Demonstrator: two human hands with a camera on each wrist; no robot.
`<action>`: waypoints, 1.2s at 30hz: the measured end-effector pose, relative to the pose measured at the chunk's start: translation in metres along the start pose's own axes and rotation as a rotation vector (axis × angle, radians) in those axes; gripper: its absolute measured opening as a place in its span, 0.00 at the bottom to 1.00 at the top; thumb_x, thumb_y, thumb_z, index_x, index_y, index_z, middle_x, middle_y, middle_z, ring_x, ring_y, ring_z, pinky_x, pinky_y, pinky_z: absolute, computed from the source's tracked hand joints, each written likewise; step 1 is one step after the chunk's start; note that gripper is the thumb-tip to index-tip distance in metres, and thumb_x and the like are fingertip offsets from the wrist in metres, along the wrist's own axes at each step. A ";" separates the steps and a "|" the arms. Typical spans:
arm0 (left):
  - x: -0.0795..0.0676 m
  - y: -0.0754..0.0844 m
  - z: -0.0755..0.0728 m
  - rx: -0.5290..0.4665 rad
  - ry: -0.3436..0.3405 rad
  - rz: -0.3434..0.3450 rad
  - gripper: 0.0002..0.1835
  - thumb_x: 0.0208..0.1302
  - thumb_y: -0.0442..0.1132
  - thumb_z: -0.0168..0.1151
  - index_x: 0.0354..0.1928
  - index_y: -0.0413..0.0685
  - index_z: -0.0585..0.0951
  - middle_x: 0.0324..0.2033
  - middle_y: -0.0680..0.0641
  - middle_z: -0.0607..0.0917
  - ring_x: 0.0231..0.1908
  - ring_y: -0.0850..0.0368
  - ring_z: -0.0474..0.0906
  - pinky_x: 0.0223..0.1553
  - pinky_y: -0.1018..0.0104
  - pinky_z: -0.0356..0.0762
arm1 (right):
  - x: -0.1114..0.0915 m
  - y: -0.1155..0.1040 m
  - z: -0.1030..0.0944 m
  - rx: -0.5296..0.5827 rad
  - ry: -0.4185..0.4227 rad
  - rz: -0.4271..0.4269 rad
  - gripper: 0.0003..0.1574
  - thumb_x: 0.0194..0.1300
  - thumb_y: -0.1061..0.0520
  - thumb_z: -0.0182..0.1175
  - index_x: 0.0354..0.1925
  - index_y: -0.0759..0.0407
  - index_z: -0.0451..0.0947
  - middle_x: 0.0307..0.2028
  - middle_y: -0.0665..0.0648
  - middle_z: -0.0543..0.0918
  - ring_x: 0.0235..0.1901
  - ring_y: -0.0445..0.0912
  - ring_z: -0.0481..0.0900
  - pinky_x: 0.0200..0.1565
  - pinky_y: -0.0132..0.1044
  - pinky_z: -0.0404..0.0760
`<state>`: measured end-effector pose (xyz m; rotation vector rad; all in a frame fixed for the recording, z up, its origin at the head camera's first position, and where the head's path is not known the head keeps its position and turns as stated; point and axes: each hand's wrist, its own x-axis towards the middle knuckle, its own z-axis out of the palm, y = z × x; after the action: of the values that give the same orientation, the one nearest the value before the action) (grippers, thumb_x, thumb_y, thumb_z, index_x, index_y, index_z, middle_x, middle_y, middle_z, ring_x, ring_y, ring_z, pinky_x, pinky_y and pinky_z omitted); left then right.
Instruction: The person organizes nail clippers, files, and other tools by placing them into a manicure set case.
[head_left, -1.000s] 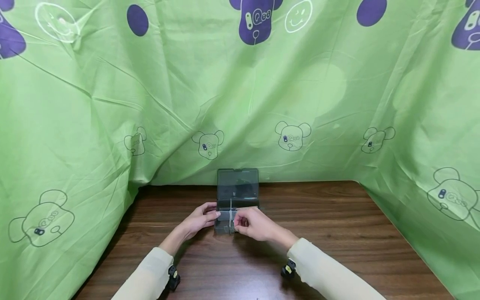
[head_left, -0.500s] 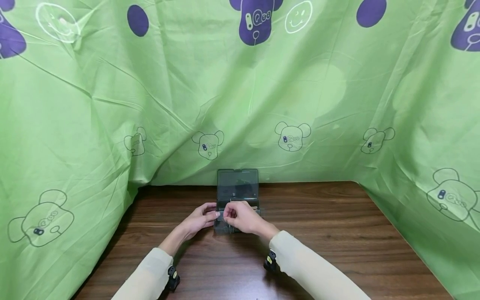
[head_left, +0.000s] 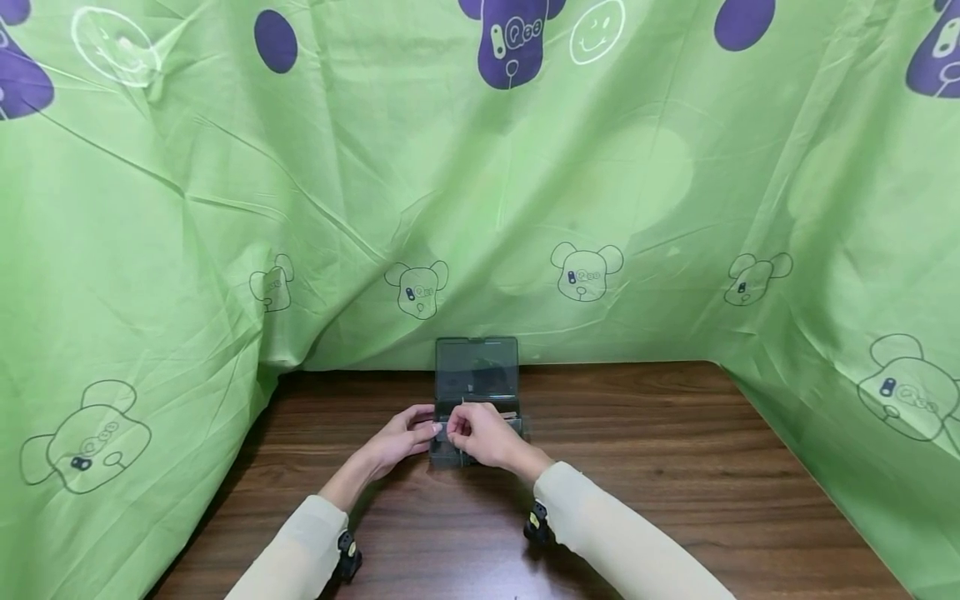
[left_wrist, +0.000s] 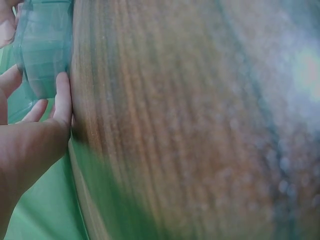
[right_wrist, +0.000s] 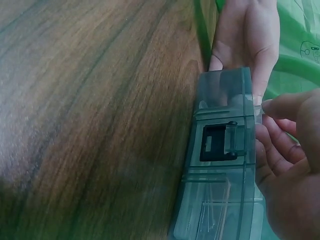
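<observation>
A translucent smoky-green plastic compartment box [head_left: 444, 458] sits on the table with its lid [head_left: 476, 362] raised at the back. My left hand [head_left: 401, 435] grips the box's left end, thumb at the rim and fingers along the side. Over the left half of the box, my right hand [head_left: 487, 433] has its thumb and forefinger brought together at the top edge. In the right wrist view a small clear plastic strip [right_wrist: 258, 116] shows at those fingertips, mostly hidden by the fingers. A black latch [right_wrist: 218, 142] shows on the box front; thin sticks [right_wrist: 226, 200] show inside its right part.
The brown wood-grain table [head_left: 645, 433] spreads around the box. Green printed cloth [head_left: 660, 208] hangs behind and on both sides, close behind the lid. A black camera mount [head_left: 536, 523] sits at the right sleeve, with another at the left.
My right hand has shifted left and slightly up, from the right of an upright pale strip to over it; it has hardly moved in the last half second. My left hand keeps its place.
</observation>
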<state>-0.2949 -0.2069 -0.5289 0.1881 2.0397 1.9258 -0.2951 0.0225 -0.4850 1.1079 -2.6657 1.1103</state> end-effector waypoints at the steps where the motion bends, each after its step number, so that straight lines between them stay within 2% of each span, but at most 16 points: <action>1: 0.000 0.000 0.000 0.000 0.001 -0.002 0.36 0.80 0.39 0.62 0.80 0.36 0.58 0.73 0.27 0.67 0.70 0.38 0.71 0.67 0.49 0.78 | -0.001 0.000 0.000 -0.002 0.000 0.001 0.08 0.68 0.65 0.69 0.33 0.53 0.82 0.29 0.43 0.80 0.30 0.34 0.77 0.35 0.27 0.80; 9: 0.005 0.000 0.003 0.000 0.002 -0.005 0.36 0.79 0.39 0.63 0.79 0.37 0.60 0.72 0.29 0.69 0.67 0.42 0.74 0.65 0.52 0.80 | -0.007 -0.002 -0.009 -0.002 -0.034 -0.028 0.06 0.69 0.62 0.71 0.35 0.54 0.83 0.29 0.42 0.81 0.30 0.34 0.77 0.35 0.27 0.81; 13: 0.006 0.001 0.003 -0.009 -0.004 -0.007 0.35 0.79 0.38 0.62 0.79 0.37 0.60 0.72 0.29 0.69 0.67 0.42 0.75 0.65 0.51 0.79 | -0.012 -0.009 -0.022 -0.027 -0.073 -0.091 0.03 0.70 0.61 0.70 0.39 0.56 0.84 0.31 0.43 0.82 0.31 0.34 0.78 0.36 0.28 0.81; 16: 0.005 0.003 0.003 0.000 -0.001 0.000 0.34 0.80 0.38 0.62 0.79 0.35 0.60 0.72 0.28 0.69 0.67 0.40 0.74 0.66 0.50 0.79 | -0.018 -0.015 -0.037 -0.042 -0.093 -0.140 0.03 0.71 0.59 0.69 0.42 0.56 0.84 0.32 0.44 0.83 0.33 0.36 0.80 0.38 0.32 0.85; 19: 0.002 0.003 0.004 0.007 0.027 0.007 0.34 0.78 0.38 0.63 0.78 0.35 0.61 0.71 0.28 0.70 0.67 0.40 0.75 0.65 0.50 0.80 | -0.027 -0.021 -0.052 -0.048 -0.103 -0.169 0.05 0.72 0.58 0.69 0.44 0.58 0.84 0.35 0.46 0.84 0.36 0.41 0.83 0.42 0.40 0.88; 23: -0.005 0.008 0.007 0.037 0.102 0.036 0.33 0.76 0.36 0.65 0.76 0.33 0.65 0.69 0.28 0.73 0.64 0.39 0.77 0.63 0.48 0.82 | -0.039 -0.021 -0.070 -0.084 -0.110 -0.179 0.11 0.73 0.55 0.69 0.50 0.57 0.84 0.41 0.50 0.86 0.42 0.47 0.86 0.48 0.43 0.88; 26: -0.012 0.020 0.008 0.183 0.160 0.078 0.30 0.76 0.37 0.65 0.74 0.32 0.69 0.67 0.29 0.75 0.62 0.40 0.79 0.63 0.47 0.82 | -0.048 -0.018 -0.087 -0.135 -0.098 -0.179 0.17 0.73 0.50 0.69 0.55 0.56 0.84 0.45 0.50 0.86 0.46 0.49 0.85 0.52 0.41 0.86; 29: -0.017 0.037 0.010 0.429 0.215 0.165 0.29 0.75 0.39 0.67 0.72 0.34 0.73 0.66 0.32 0.79 0.62 0.40 0.79 0.65 0.44 0.79 | -0.060 -0.012 -0.106 -0.157 -0.063 -0.172 0.23 0.74 0.47 0.68 0.60 0.56 0.83 0.49 0.49 0.86 0.49 0.49 0.85 0.55 0.41 0.84; 32: -0.021 0.057 0.014 0.652 0.247 0.282 0.30 0.74 0.42 0.68 0.72 0.38 0.74 0.66 0.36 0.80 0.65 0.39 0.77 0.68 0.42 0.74 | -0.073 -0.006 -0.122 -0.175 -0.005 -0.141 0.29 0.73 0.43 0.68 0.65 0.55 0.80 0.54 0.50 0.86 0.55 0.48 0.83 0.60 0.46 0.82; 34: -0.023 0.070 0.017 0.756 0.249 0.354 0.33 0.73 0.45 0.69 0.74 0.40 0.73 0.68 0.38 0.78 0.68 0.38 0.73 0.70 0.41 0.71 | -0.080 -0.002 -0.130 -0.198 0.040 -0.107 0.34 0.73 0.41 0.67 0.69 0.54 0.78 0.58 0.52 0.85 0.60 0.49 0.81 0.64 0.51 0.80; 36: -0.025 0.080 0.020 0.843 0.246 0.395 0.36 0.72 0.48 0.70 0.77 0.44 0.70 0.72 0.39 0.74 0.71 0.38 0.69 0.72 0.40 0.68 | -0.086 0.002 -0.135 -0.235 0.086 -0.072 0.38 0.73 0.38 0.67 0.72 0.52 0.75 0.63 0.52 0.82 0.64 0.51 0.77 0.67 0.55 0.76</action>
<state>-0.2753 -0.1891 -0.4471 0.6060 3.0605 1.1639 -0.2618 0.1606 -0.4122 1.0773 -2.5849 0.7885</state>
